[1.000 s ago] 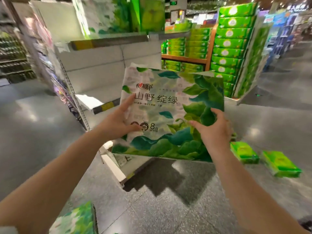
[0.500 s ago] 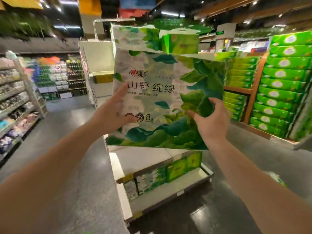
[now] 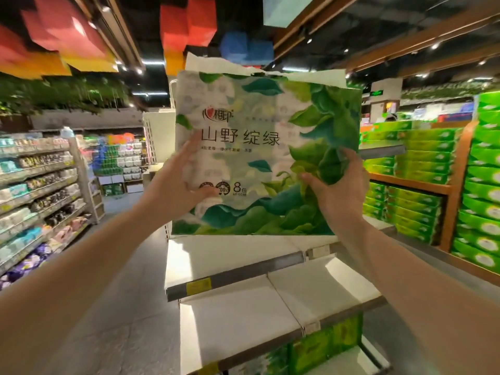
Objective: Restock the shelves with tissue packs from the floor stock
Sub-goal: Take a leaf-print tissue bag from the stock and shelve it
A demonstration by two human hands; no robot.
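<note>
The tissue pack (image 3: 259,152) is gripped at both side edges: the left hand (image 3: 178,185) is spread along its left edge, the right hand (image 3: 335,190) is curled into its right edge. It is held upright above the white shelves (image 3: 230,261), whose upper boards lie bare.

**Greens and whites up front**

I see the tissue pack (image 3: 259,158) printed white with green and teal leaves, dark lettering and an 8. The shelves (image 3: 243,318) below are white with grey edge strips and a yellow label (image 3: 198,286). Stacked packs (image 3: 484,201) at right look bright green, I think with white ovals.
</note>
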